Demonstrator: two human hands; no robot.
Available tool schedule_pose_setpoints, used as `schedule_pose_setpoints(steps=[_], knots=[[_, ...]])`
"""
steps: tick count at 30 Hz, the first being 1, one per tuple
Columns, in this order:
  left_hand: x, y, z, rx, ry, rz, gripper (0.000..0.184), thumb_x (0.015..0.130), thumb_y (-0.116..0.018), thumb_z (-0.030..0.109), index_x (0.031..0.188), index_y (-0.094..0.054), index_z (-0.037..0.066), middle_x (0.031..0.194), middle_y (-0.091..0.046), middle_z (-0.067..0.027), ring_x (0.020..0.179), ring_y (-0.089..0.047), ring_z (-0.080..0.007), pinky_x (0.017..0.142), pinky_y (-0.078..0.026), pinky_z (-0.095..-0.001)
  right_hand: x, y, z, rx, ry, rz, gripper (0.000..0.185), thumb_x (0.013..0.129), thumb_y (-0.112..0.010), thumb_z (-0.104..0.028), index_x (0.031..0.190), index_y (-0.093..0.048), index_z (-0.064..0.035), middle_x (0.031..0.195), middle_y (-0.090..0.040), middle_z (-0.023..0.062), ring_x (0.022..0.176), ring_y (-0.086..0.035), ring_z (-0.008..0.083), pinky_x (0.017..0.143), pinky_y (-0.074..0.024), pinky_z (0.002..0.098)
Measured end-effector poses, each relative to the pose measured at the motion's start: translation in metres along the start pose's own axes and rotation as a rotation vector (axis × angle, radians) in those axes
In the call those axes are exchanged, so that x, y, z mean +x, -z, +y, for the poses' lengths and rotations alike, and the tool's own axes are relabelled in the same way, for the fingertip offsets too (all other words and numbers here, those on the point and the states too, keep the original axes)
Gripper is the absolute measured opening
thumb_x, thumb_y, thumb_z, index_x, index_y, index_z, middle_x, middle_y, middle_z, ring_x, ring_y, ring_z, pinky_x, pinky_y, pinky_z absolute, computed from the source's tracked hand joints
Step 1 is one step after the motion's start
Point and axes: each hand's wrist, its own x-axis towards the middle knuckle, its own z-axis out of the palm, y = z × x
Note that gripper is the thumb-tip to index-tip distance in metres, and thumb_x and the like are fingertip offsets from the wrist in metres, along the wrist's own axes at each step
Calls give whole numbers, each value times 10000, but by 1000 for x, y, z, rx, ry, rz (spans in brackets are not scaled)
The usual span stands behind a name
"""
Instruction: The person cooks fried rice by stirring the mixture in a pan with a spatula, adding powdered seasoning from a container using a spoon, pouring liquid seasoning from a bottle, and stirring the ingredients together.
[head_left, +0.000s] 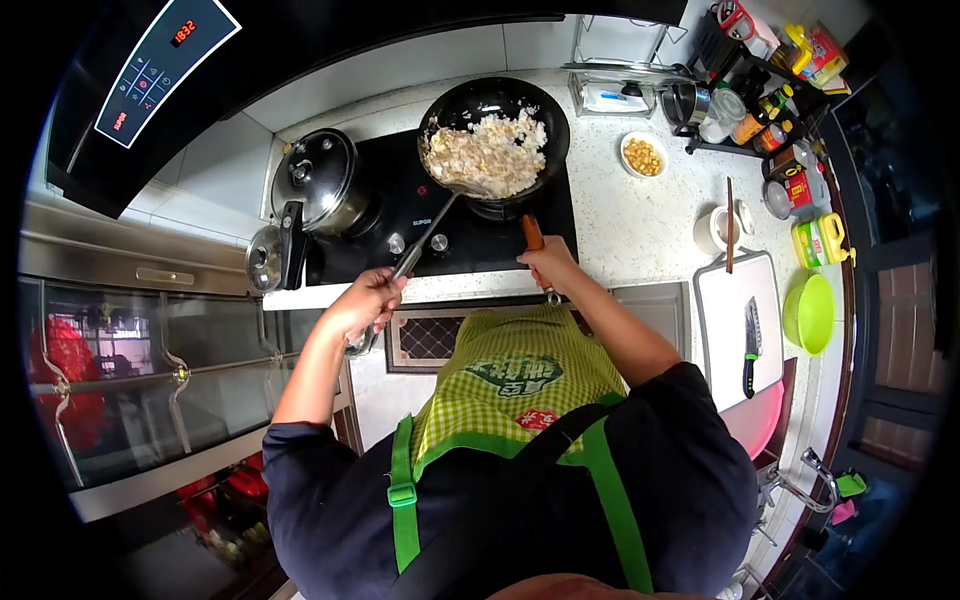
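Note:
A black wok (560, 130) sits on the right side of the black stove (380, 245), with fried rice (490, 150) spread across it and bits of yellow mixed in. My right hand (550, 265) is closed around the wok's wooden handle (532, 232). In my left hand (370, 302) is a long metal spatula (430, 235), fingers wrapped round its handle. The spatula's far end reaches the near edge of the rice, where the food partly hides it.
Left on the stove stands a lidded pressure cooker (315, 180), beside a glass lid (265, 260). On the right counter are a bowl of yellow pieces (643, 155), a white pot (712, 232) with chopsticks (730, 215), a cutting board (725, 310) with a knife (750, 345), and a green bowl (808, 315).

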Motion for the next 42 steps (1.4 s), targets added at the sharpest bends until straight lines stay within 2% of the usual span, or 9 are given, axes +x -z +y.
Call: schedule_pose_setpoints(steps=[3, 5, 13, 25, 26, 32, 38, 40, 42], knots=[[-14, -4, 14, -87, -6, -26, 175, 946, -511, 186, 987, -516, 17, 585, -403, 26, 383, -341, -53, 327, -293, -215, -15, 6, -9, -1, 6, -8, 184, 752, -643, -35, 695, -467, -35, 509, -471, 51, 376, -471, 146, 341, -373, 308], [-19, -10, 20, -160, 44, -43, 277, 950, -480, 159, 1169, -500, -9, 589, -391, 24, 361, -321, -48, 312, -227, -201, -20, 9, 0, -37, 36, -32, 147, 754, -632, -43, 722, -488, -39, 515, -473, 38, 392, -464, 128, 361, -383, 293], [-19, -42, 5, -433, 23, -94, 276, 949, -493, 186, 1188, -500, 49, 611, -402, 26, 389, -348, -53, 320, -257, -206, -55, 19, -24, -63, -38, -64, 159, 763, -642, -79, 718, -494, -46, 539, -489, 26, 420, -477, 129, 402, -395, 284], [-19, -73, -2, -436, -138, 10, 284, 963, -476, 221, 1172, -496, 30, 581, -395, 30, 362, -331, -49, 320, -273, -191, -21, 12, -50, -109, -26, -94, 118, 752, -607, -84, 728, -506, -27, 506, -490, 47, 396, -478, 144, 377, -389, 291], [-18, -70, -4, -427, -158, 2, 302, 967, -466, 223, 1189, -482, 19, 580, -395, 29, 354, -325, -50, 316, -277, -193, -19, 10, -50, -51, 27, -56, 188, 727, -598, -82, 602, -467, -34, 495, -486, 62, 394, -474, 147, 377, -389, 299], [-28, -81, -6, -412, -227, 32, 342, 970, -458, 225, 1223, -451, -4, 575, -390, 24, 346, -334, -51, 312, -284, -195, -66, 35, 8, -140, 91, -39, 61, 748, -562, -37, 749, -502, -22, 531, -496, 55, 400, -491, 141, 376, -384, 295], [-25, -84, -4, -424, -210, 13, 314, 977, -428, 192, 1228, -469, 8, 588, -399, 23, 358, -330, -37, 304, -279, -178, -44, 32, -14, -131, 63, -85, 109, 775, -587, -81, 756, -491, -33, 503, -474, 37, 371, -471, 136, 360, -367, 287], [-32, -87, -7, -411, -215, 11, 314, 975, -433, 191, 1229, -467, 9, 587, -401, 24, 357, -328, -38, 303, -277, -177, -67, 46, 12, -164, 114, -50, 129, 759, -610, -78, 708, -498, -40, 511, -489, 38, 381, -480, 143, 376, -376, 297], [-33, -87, -3, -391, -222, 6, 315, 973, -438, 189, 1230, -464, 9, 586, -403, 24, 356, -327, -39, 302, -274, -177, -40, 42, 40, -308, 404, 22, 146, 764, -611, -97, 688, -497, -46, 523, -501, 40, 403, -487, 143, 392, -382, 303]])
